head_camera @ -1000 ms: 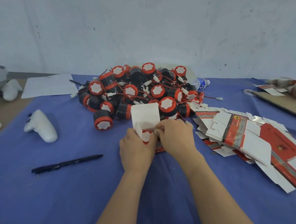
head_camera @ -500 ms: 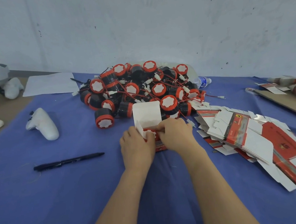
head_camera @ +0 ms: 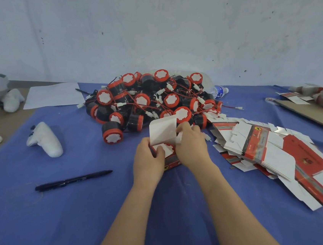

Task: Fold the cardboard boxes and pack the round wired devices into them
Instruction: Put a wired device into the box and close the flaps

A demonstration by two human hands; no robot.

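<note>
- Left hand point(head_camera: 148, 160) curled round the left side of the box point(head_camera: 171, 162), thumb over the open top; clamped on it
- Right hand point(head_camera: 191, 146) curled round the box's right side, fingertips point(head_camera: 184, 127) touching the right edge of the lid point(head_camera: 163, 130); also clamped
- Box stands on the cloth point(head_camera: 87, 220) between the hands, red side toward the camera; its white lid is raised and tilted
- A device point(head_camera: 164, 149) sits inside the box, white face up, partly hidden by the left thumb
- Pile point(head_camera: 150, 101) of red-and-black devices with red wires lies just behind the box
- Flat boxes point(head_camera: 269, 151) fan out to the right, near the right hand
- Pen point(head_camera: 73, 180) and controller point(head_camera: 45, 139) lie left; bottle point(head_camera: 220, 91) behind the pile
</note>
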